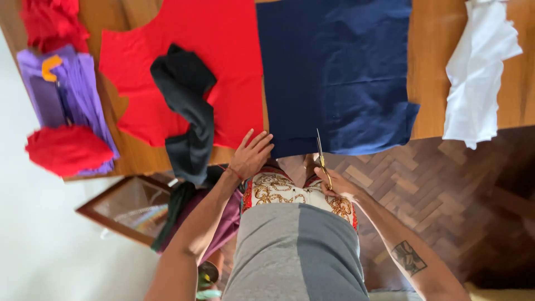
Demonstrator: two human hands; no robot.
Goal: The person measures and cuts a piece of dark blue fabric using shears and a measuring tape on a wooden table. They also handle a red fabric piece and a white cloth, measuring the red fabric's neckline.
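Observation:
A navy blue cloth (334, 72) lies flat on the wooden table (429, 67), its near edge at the table's front. My right hand (333, 185) grips scissors (321, 155) whose blades point into that near edge. My left hand (251, 155) rests flat, fingers spread, where the navy cloth meets a red cut cloth piece (223, 56). A black cloth (186, 111) is draped over the red piece and hangs off the table's edge.
Purple cloth (67, 95) with red bundles (67, 149) lies at the table's left end. White cloth (476, 72) hangs over the right front edge. A framed picture (125, 209) leans on the floor at the left; parquet floor (446, 184) lies below.

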